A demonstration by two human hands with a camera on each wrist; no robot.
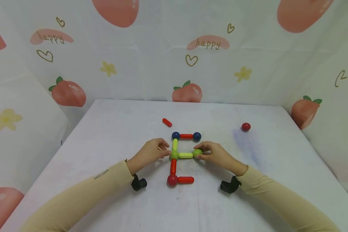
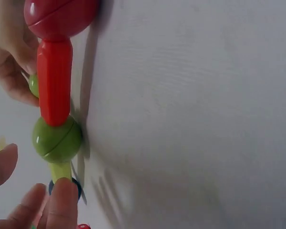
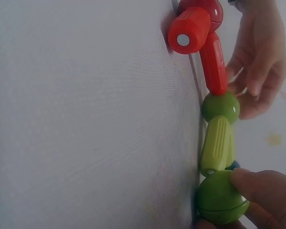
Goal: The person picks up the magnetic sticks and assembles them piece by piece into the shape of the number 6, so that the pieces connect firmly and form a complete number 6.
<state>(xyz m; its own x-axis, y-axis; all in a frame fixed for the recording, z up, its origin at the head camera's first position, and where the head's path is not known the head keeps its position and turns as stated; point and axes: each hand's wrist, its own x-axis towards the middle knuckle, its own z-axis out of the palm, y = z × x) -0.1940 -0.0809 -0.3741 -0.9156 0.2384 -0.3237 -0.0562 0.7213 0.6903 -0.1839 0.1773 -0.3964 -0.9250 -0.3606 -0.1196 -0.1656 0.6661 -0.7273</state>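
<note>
An E-shaped figure of magnetic rods and balls lies on the table. Its blue balls [image 1: 176, 135] and a red rod [image 1: 186, 136] form the far arm. A left green ball [image 1: 174, 155] joins two yellow-green rods [image 1: 185, 155] and a red rod [image 1: 173, 167] that runs down to a red ball [image 1: 172, 180]. My right hand [image 1: 217, 155] pinches another green ball [image 3: 221, 198] between thumb and fingers, right at the end of the middle yellow-green rod. Beside the left green ball is my left hand [image 1: 151, 152], its fingers loosely bent and its thumb tip at the ball.
A loose red rod [image 1: 167, 122] lies beyond the figure on the white table [image 1: 127, 119]. Farther right sits a single red ball [image 1: 246, 126]. Another red rod [image 1: 186, 180] extends from the near red ball. A printed cloth hangs behind the table.
</note>
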